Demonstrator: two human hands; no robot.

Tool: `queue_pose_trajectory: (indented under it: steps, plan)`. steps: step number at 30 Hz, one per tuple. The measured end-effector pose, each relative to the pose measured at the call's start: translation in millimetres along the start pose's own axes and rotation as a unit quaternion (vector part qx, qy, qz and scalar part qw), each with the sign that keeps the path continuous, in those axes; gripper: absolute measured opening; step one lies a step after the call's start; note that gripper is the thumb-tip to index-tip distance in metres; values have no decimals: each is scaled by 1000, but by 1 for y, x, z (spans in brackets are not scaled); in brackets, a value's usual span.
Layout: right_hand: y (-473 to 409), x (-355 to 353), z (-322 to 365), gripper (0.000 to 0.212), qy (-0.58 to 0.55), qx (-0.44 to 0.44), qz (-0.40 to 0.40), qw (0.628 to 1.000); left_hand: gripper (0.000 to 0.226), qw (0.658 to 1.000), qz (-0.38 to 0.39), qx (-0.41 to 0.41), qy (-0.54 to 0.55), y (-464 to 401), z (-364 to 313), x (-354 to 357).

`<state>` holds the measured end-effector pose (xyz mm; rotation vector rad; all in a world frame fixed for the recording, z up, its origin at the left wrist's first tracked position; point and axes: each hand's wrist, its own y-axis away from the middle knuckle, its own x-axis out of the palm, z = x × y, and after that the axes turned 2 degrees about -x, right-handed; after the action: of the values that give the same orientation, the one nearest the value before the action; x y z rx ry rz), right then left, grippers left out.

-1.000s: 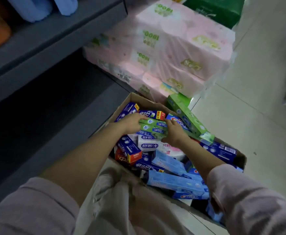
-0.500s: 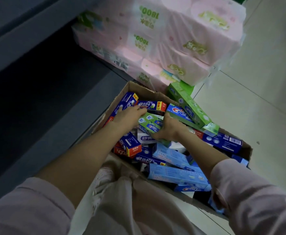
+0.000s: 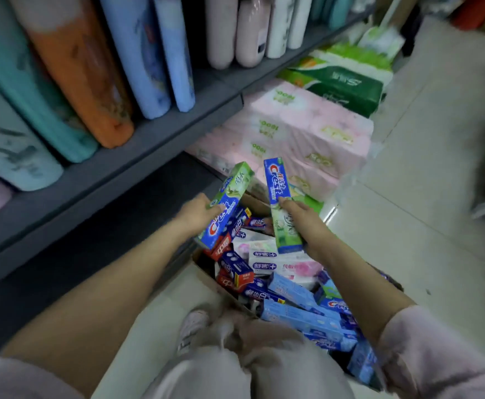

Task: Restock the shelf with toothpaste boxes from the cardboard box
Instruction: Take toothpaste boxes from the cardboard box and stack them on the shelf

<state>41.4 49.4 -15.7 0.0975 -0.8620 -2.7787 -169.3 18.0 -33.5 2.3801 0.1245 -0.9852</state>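
My left hand (image 3: 195, 214) grips a green-and-blue toothpaste box (image 3: 226, 203), tilted up toward the shelf. My right hand (image 3: 301, 218) grips a second green-and-blue toothpaste box (image 3: 279, 197), held nearly upright. Both boxes are lifted above the cardboard box (image 3: 206, 279) on the floor, which is full of several mixed toothpaste boxes in blue, white and red. The dark lower shelf (image 3: 97, 243) lies to the left of the cardboard box, its inside in shadow.
The upper shelf board (image 3: 155, 131) carries several upright bottles in teal, orange, blue and pink. Pink tissue packs (image 3: 301, 133) and a green pack (image 3: 345, 84) are stacked beyond the cardboard box. Tiled floor (image 3: 422, 197) spreads to the right. My knee and shoe are at the bottom.
Both hands have risen out of the cardboard box, each lifting a green-and-blue toothpaste box. The camera has tilted up, bringing the upper shelf with bottles into view.
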Motion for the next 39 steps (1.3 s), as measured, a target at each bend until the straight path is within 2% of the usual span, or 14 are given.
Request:
queue_pose_trajectory:
  steps: [3,6,10,13,16,18,19,20,24,27,29,33,37,39]
  plan:
    - [45,28,33,20,-73,-26,63,995,26,991,-25,14,133,43,-15,-37]
    - [92,56,64,24,-102,-70,90,988,31,973,-40,43,224,90,-29,-79]
    - [150,91,105,29,-107,-109,127,980,33,951,-70,64,293,154,-38,-142]
    - [200,124,134,28,-99,-141,161,972,25,952,-117,108,263,214,-41,-192]
    - [246,162,157,26,-66,-189,199,959,7,948,-161,115,250,266,-36,-234]
    - [276,188,171,23,-33,-227,211,950,20,945,-207,106,232,300,-28,-263]
    - [287,198,177,15,-8,-249,211,945,24,943,-226,106,221,313,-25,-278]
    - [296,206,182,11,14,-267,209,941,23,941,-237,108,216,325,-22,-290]
    - [325,242,200,14,53,-325,209,921,7,930,-288,107,200,372,2,-332]
    - [344,273,205,10,83,-386,225,891,22,922,-314,104,200,395,38,-360]
    - [354,294,206,9,119,-412,243,870,34,923,-337,77,170,408,62,-377]
    - [373,341,215,23,213,-475,244,818,46,918,-391,8,68,433,109,-414]
    - [377,382,229,28,300,-527,226,762,48,902,-421,-80,-49,443,154,-446]
    - [373,410,236,34,352,-544,213,731,47,885,-446,-118,-60,443,173,-463]
